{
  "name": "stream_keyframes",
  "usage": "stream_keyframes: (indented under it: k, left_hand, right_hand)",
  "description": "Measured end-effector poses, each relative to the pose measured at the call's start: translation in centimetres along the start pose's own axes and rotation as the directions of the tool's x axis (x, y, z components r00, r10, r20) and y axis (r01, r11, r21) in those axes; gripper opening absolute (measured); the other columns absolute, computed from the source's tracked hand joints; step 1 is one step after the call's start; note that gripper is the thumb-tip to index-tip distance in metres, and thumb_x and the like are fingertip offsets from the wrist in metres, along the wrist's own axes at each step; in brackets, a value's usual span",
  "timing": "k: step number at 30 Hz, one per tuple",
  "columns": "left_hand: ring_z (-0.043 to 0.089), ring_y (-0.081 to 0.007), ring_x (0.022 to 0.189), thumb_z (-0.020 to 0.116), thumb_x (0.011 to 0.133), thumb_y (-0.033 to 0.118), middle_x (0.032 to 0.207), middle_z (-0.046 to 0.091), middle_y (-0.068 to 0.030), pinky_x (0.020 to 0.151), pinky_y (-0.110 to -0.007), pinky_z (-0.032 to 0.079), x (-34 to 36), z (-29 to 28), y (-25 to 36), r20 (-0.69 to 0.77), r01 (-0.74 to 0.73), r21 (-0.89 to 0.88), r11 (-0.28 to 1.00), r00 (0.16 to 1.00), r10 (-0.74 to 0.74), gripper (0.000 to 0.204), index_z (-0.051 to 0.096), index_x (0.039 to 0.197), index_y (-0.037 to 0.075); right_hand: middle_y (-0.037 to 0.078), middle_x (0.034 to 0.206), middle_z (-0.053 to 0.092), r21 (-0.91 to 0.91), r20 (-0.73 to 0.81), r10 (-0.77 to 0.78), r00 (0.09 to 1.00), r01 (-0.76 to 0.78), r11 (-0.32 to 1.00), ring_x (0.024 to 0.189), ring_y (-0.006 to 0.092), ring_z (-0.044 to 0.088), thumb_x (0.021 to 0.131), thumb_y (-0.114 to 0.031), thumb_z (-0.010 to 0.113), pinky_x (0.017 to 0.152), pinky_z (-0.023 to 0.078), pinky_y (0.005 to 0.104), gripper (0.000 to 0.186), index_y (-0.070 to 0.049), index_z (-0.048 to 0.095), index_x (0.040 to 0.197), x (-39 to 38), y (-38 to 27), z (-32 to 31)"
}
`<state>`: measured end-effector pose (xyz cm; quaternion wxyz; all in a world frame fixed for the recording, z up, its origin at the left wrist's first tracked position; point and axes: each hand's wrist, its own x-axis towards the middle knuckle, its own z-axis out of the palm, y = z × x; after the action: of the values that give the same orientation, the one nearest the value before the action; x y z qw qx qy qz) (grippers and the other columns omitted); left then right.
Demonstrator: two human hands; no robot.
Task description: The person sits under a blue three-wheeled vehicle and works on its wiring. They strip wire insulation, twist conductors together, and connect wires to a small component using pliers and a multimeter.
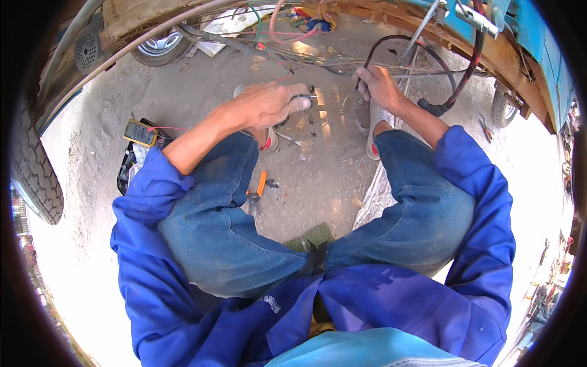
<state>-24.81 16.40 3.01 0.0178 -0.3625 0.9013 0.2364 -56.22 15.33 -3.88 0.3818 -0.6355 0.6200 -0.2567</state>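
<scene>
My left hand [269, 104] is closed, with thumb and fingers pressed round a small dark item [304, 96] that has a thin metal tip. Most of that item is hidden in the grip, so its kind does not show. To the right, the fingers of my right hand [380, 88] pinch the end part of a black cable [369, 56], which arches up and back to the right. A bundle of thin wires [306, 59] runs across just beyond both hands. By my left forearm lies a yellow multimeter [139, 133] with a red lead [168, 128].
Above hangs the vehicle's frame edge [520, 64], with hoses. A big tyre [38, 165] stands at left. An orange-handled tool [261, 183] lies between my legs, red-handled pliers [487, 130] at right. A green pad [312, 237] and a clear plastic sheet [378, 194] are on the ground.
</scene>
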Motion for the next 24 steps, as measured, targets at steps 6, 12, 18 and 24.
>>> stream_keyframes:
  k: [6, 12, 18, 24]
  left_hand:
    - [0.065, -0.0444, 0.106, 0.045, 0.11, 0.043, 0.107, 0.069, -0.0229, 0.086, -0.056, 0.049, 1.0, 0.2, -0.1, 0.075, -0.025, -0.017, 1.0, 0.997, 0.026, 0.04, 0.06, 0.13, 0.012]
    - [0.064, -0.0448, 0.11, 0.05, 0.108, 0.041, 0.111, 0.07, -0.0227, 0.091, -0.055, 0.05, 1.9, 1.0, 0.1, 0.011, -0.074, -0.042, 0.996, 0.997, 0.074, 0.041, 0.061, 0.133, 0.01]
    - [0.066, -0.0431, 0.11, 0.057, 0.105, 0.038, 0.112, 0.07, -0.0235, 0.094, -0.052, 0.05, 2.9, 0.5, 0.0, 0.036, 0.11, -0.041, 0.993, 0.993, -0.109, 0.039, 0.066, 0.126, 0.006]
    - [0.067, -0.0394, 0.112, 0.067, 0.099, 0.03, 0.115, 0.07, -0.0248, 0.094, -0.048, 0.05, 3.3, 0.2, -0.9, -0.294, 0.158, -0.226, 0.961, 0.93, -0.222, 0.037, 0.067, 0.125, 0.003]
  right_hand:
    - [0.001, 0.067, 0.055, 0.465, -0.033, 0.023, 0.999, -0.005, 0.886, 0.057, 0.0114, 0.054, 0.112, -0.039, 0.045, 0.051, 0.04, 0.028, 0.041, -0.003, 0.06, 0.102, -0.8, -0.9, -0.3]
    - [0.002, 0.066, 0.056, 0.354, 0.013, 0.021, 1.0, -0.024, 0.935, 0.058, 0.0113, 0.056, 0.111, -0.038, 0.046, 0.053, 0.042, 0.0279, 0.042, 0.0, 0.062, 0.104, -2.6, -1.2, -0.7]
    - [0.005, 0.075, 0.066, 0.058, 0.33, -0.021, 0.944, 0.002, 0.998, 0.065, 0.0136, 0.063, 0.106, -0.034, 0.057, 0.06, 0.05, 0.0323, 0.037, 0.001, 0.067, 0.102, -3.1, -1.0, -0.2]
    - [0.009, 0.083, 0.071, -0.076, 0.425, -0.01, 0.905, 0.047, 0.996, 0.074, 0.0177, 0.068, 0.102, -0.03, 0.061, 0.068, 0.054, 0.0362, 0.033, 0.003, 0.065, 0.107, -3.3, -0.4, 0.2]
